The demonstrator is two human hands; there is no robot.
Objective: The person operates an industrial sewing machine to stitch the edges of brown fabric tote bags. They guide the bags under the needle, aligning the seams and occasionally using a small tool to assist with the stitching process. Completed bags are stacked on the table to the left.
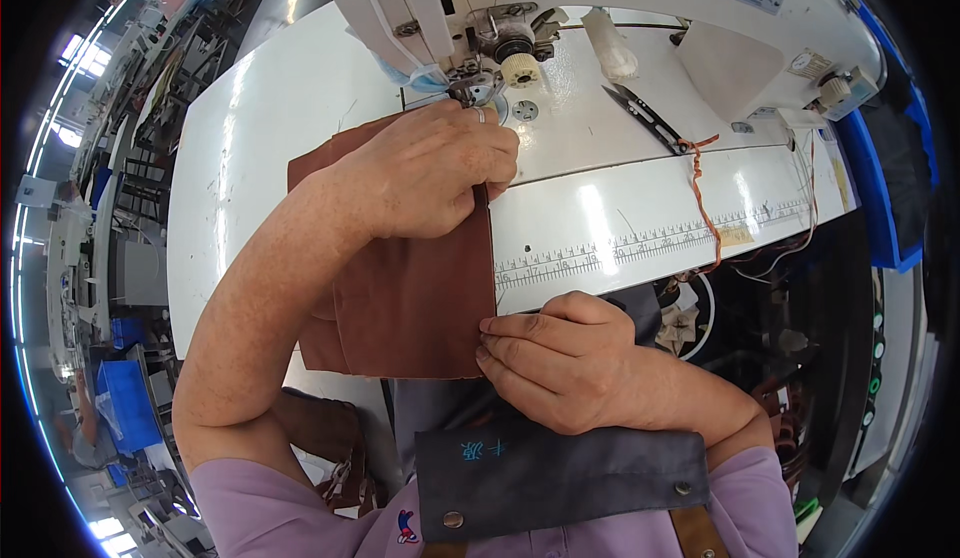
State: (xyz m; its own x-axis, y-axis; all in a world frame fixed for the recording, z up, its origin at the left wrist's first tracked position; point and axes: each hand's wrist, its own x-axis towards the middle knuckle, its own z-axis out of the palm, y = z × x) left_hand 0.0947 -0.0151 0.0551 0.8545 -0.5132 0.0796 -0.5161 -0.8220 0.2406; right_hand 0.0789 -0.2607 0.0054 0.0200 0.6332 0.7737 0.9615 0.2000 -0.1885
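A reddish-brown fabric panel [415, 298], made of overlapping layers, lies on the white sewing table [250, 108]. Its far end reaches the needle area of a white sewing machine [400, 18]. My left hand [430, 168], a ring on one finger, rests over the panel's far part. Its curled fingers grip the right edge just before the presser foot [465, 93], which they partly hide. Lower down, my right hand [565, 358] pinches the near right edge between thumb and fingers. The panel's near end hangs over the table's front edge.
Black thread snips [645, 120] with an orange cord [700, 198] lie right of the needle. A ruler scale [620, 250] runs along the table's front. Beyond the right end stands a blue bin [885, 198]. Other workstations fill the left background.
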